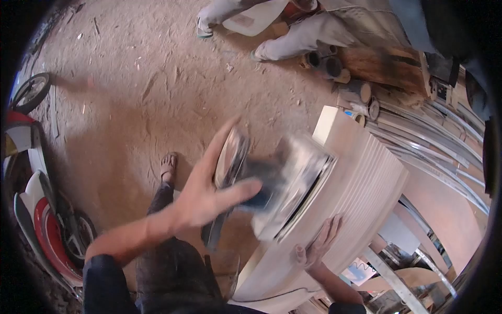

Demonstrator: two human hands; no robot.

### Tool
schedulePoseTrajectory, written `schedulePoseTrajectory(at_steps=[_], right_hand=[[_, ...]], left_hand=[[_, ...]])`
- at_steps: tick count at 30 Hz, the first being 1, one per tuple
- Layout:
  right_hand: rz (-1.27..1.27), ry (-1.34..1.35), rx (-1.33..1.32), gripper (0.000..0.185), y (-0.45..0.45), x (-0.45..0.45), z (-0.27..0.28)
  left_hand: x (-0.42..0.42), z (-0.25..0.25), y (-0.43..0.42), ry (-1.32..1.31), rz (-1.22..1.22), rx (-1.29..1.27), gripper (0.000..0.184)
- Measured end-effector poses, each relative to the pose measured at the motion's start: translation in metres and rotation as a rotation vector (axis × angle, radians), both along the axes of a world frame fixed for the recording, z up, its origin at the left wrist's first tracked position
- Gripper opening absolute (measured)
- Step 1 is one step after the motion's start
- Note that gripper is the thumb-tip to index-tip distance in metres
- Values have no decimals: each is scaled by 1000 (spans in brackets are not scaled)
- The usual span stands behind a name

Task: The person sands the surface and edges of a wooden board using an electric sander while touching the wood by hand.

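My left hand [206, 196] is closed around the rear of a power sander [293, 183], its thumb lying over the dark middle of the tool. Motion blurs the sander, whose flat base faces the pale wooden piece [361, 172]; whether they touch I cannot tell. Fine parallel lines run along the wood. On its surface, nearer my body, my right hand [321, 243] lies flat with fingers stretched out and nothing in it. A thin dark cord [282, 299] crosses the near end of the wood.
A red and white motorcycle [47, 230] stands at the left on the dirt floor [130, 94]. Another person's legs [308, 36] are at the top, beside logs and pipes [332, 67]. Long strips [429, 141] and boards [444, 199] lie at the right.
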State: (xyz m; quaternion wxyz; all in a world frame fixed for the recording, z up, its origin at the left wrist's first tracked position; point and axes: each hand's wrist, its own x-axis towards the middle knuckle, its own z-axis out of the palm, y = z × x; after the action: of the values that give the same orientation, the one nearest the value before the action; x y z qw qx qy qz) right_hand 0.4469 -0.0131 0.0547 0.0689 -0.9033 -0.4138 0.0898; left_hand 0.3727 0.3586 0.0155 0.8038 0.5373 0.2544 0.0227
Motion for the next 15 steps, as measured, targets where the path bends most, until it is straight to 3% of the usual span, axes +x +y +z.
schedulePoseTrajectory(at_steps=[3, 6, 9, 12, 15], right_hand=[[4, 19, 7, 97, -3, 1, 1], [-13, 19, 8, 96, -5, -1, -2], [5, -7, 37, 95, -3, 1, -3], [-24, -1, 78, 95, 3, -3, -3], [-15, -14, 121, 92, 7, -3, -2]], left_hand=[[42, 3, 18, -40, 90, -187, 98], [54, 1, 27, -55, 61, -122, 97], [33, -11, 14, -37, 51, 96, 96], [-6, -6, -10, 23, 46, -68, 95], [-53, -13, -38, 86, 22, -24, 94]])
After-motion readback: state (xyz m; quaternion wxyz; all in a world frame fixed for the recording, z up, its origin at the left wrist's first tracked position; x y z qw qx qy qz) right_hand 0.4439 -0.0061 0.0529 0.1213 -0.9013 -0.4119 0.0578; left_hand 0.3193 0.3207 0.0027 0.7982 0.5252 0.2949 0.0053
